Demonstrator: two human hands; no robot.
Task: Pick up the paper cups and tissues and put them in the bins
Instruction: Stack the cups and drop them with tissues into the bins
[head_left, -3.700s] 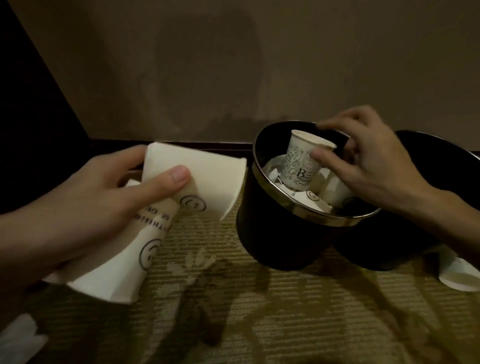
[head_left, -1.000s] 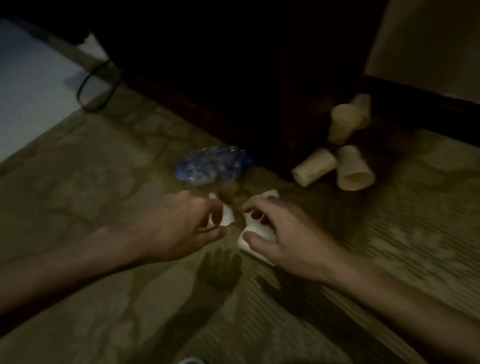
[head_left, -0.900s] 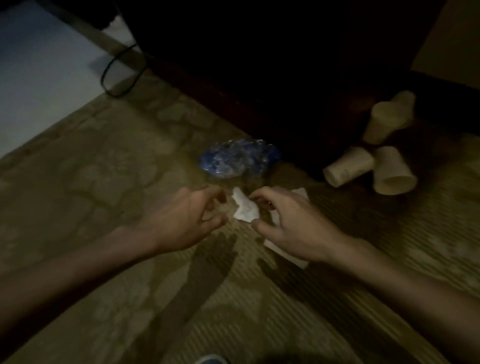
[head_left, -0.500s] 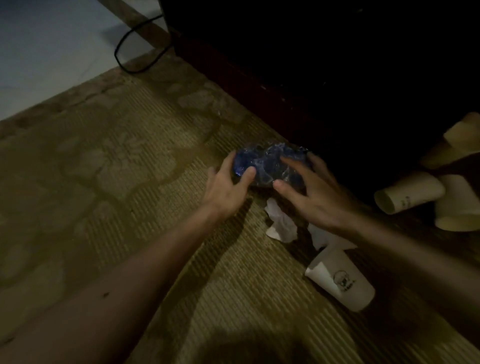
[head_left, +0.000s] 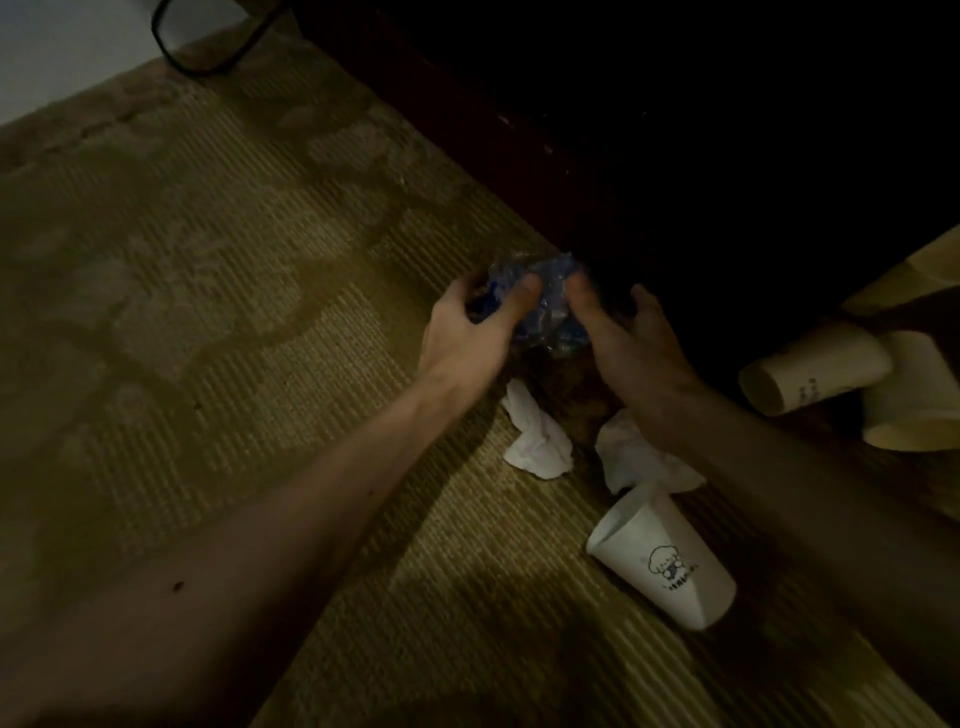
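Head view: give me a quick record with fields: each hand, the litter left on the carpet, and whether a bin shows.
left hand: grips crumpled blue plastic from the left
right hand: holds the same plastic from the right
left tissue: crumpled on the carpet, untouched
right tissue: crumpled, under the right wrist
printed cup: on its side, close to the right tissue
tan cups: at least two lying by the dark furniture
bins: none in view

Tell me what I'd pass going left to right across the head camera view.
In order: black cable → left hand → right hand → cup on its side → cup at the right edge. Left out, since they overlap these: blue wrapper, tissues, printed cup.
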